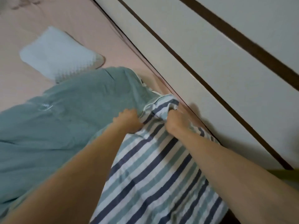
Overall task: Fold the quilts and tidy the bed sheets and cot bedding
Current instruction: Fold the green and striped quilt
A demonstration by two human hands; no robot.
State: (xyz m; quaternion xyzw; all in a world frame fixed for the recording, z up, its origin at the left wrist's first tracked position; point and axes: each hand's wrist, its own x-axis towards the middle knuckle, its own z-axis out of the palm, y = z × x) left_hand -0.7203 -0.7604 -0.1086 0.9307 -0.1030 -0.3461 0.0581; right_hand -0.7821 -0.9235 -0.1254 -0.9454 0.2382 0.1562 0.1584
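Both grips are pinched tight on the quilt (77,120): the left hand (127,121) and right hand (174,122) bunch its striped corner beside the wall (210,65), on the pink bed sheet (48,16). It looks soft, bulky and limp, best held at corners.

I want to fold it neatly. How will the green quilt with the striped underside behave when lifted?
Probably floppy: the green quilt with striped underside bunches where the left hand and right hand grip it. Likely bulky but light; it lies puffy on the pink sheet.
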